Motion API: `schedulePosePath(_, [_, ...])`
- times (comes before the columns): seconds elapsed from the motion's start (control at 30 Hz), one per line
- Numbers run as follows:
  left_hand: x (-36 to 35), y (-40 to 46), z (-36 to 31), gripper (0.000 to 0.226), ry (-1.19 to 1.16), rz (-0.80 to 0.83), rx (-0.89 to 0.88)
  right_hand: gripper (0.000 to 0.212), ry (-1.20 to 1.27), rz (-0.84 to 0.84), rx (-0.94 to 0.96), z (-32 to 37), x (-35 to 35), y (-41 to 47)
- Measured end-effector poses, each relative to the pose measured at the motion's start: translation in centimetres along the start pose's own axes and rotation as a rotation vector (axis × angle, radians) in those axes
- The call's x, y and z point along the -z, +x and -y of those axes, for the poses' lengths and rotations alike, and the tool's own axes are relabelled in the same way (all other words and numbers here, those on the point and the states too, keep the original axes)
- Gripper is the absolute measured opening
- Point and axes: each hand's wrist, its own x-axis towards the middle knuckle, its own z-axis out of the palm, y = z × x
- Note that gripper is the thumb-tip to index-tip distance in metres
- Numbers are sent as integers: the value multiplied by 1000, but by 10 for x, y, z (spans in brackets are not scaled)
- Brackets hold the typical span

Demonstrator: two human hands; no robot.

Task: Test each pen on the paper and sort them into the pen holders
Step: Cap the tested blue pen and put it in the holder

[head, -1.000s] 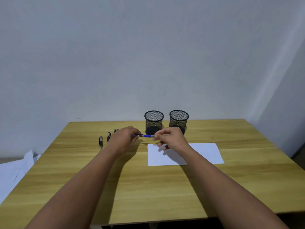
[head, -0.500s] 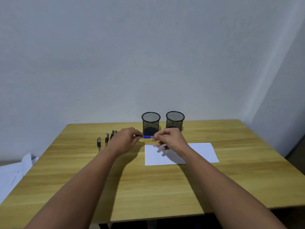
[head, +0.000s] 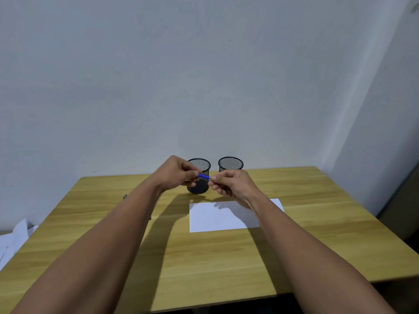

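A blue pen [head: 204, 177] is held level between both hands, in the air in front of the left pen holder. My left hand [head: 175, 175] pinches its left end and my right hand [head: 231, 184] pinches its right end. Two black mesh pen holders stand at the back of the table: the left holder [head: 199, 184] is partly hidden by my hands, the right holder [head: 230, 163] is behind my right hand. A white sheet of paper [head: 217, 217] lies flat below my right wrist. Only a tip of the other pens [head: 125, 196] shows beside my left forearm.
The wooden table [head: 226, 257] runs to a front edge near the bottom of view. Loose white papers [head: 13, 241] lie off the table's left side. A plain wall stands close behind the holders, with a corner at right.
Both hands have lifted the blue pen off table height and up in front of the left holder. My left forearm now covers the row of pens on the left.
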Motion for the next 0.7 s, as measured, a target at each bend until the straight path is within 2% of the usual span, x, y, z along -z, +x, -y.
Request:
schedulePosePath(0.1, [-3, 8, -15, 13, 55, 32, -10, 12, -49, 32, -3, 14, 14, 1])
schedulePosePath(0.2, [-9, 19, -30, 15, 121, 5, -52, 19, -330, 79, 5, 31, 28, 5])
schedulePosePath(0.27, [-13, 32, -40, 24, 83, -42, -97, 21, -479, 57, 25, 45, 33, 11])
schedulePosePath(0.37, [-17, 58, -45, 35, 75, -160, -137, 20, -558, -56, 98, 68, 43, 23])
schedulePosePath(0.47, [-23, 81, -36, 40, 361, -215, -161, 4, -531, -185, 161, 81, 57, 37])
schedulePosePath(0.57, [-37, 98, -29, 59, 639, -159, -157, 17, -496, -326, 239, 84, 65, 57])
schedulePosePath(0.7, [-64, 122, -21, 94, 921, -59, -99, 11, -589, -457, 307, 77, 64, 77])
